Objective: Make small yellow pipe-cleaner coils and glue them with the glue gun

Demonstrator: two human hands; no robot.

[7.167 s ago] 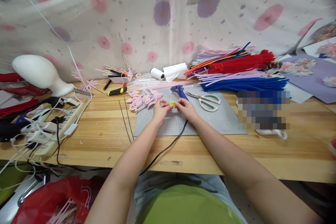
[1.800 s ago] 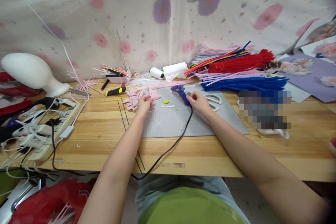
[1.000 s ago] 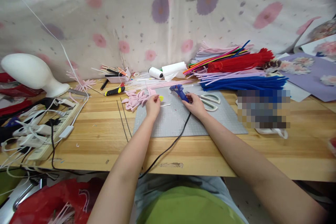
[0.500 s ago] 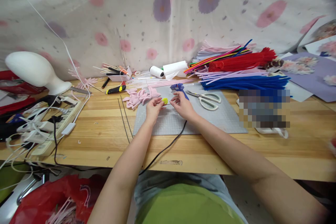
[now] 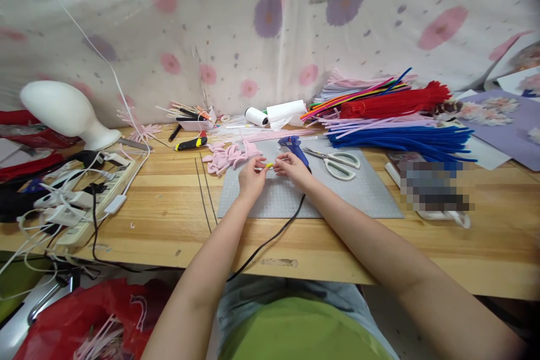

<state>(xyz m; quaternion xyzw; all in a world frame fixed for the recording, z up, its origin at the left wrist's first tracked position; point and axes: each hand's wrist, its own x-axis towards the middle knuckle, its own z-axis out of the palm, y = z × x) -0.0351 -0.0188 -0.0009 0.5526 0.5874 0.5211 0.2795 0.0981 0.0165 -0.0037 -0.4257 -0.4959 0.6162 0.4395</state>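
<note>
Between my hands is a small yellow piece (image 5: 269, 165), seen nearly edge-on, over the grey cutting mat (image 5: 354, 197). My left hand (image 5: 252, 177) pinches it with thumb and fingers. My right hand (image 5: 294, 171) is at its right side, fingertips closed together; what they grip is too small to make out. Just behind my right hand lies a blue glue gun (image 5: 295, 147), its black cord running toward the table's front edge. Scissors (image 5: 335, 162) with pale handles rest to the right. Pink fuzzy petal shapes (image 5: 230, 156) are heaped beyond my left hand.
Two thin dark wires (image 5: 203, 191) lie left of the mat. A yellow-black utility knife (image 5: 191, 144) is farther back. Bundles of blue (image 5: 396, 139) and red pipe cleaners (image 5: 396, 102) are piled at back right. A power strip (image 5: 97, 197) with tangled cables and a white foam head (image 5: 70, 109) occupy the left.
The yellow piece has turned from showing its round face to nearly edge-on. My hands have come slightly closer together around it. The whole view has shifted a little.
</note>
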